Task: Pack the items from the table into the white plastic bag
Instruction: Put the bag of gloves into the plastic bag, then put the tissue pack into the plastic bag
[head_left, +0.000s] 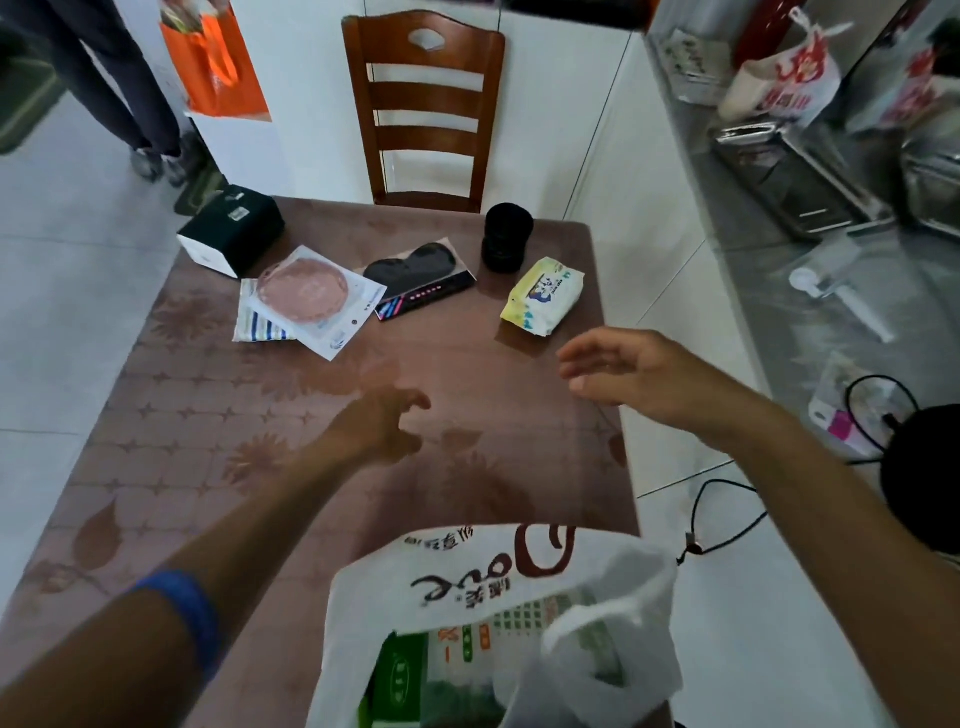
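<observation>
Your left hand reaches out over the middle of the table, fingers loosely spread and lightly curled, holding nothing. Your right hand hovers at centre right of the frame, fingers straight and relaxed, pointing left, also empty. A blue wristband circles your left forearm at lower left. Just above your right hand lies a yellow-and-white pack of wipes, and above that, near the table's far edge, stands a black cylindrical container. To the left of the wipes rests a black eye mask on its card, and beside it a pink round item in clear packaging lies partly over a striped packet. A dark box with a white side sits at the table's upper left corner. The white plastic bag stands open at the bottom centre of the frame, nearest you, with green packaging visible inside. A wooden chair stands behind the table at top centre, and another person's legs show at upper left.
</observation>
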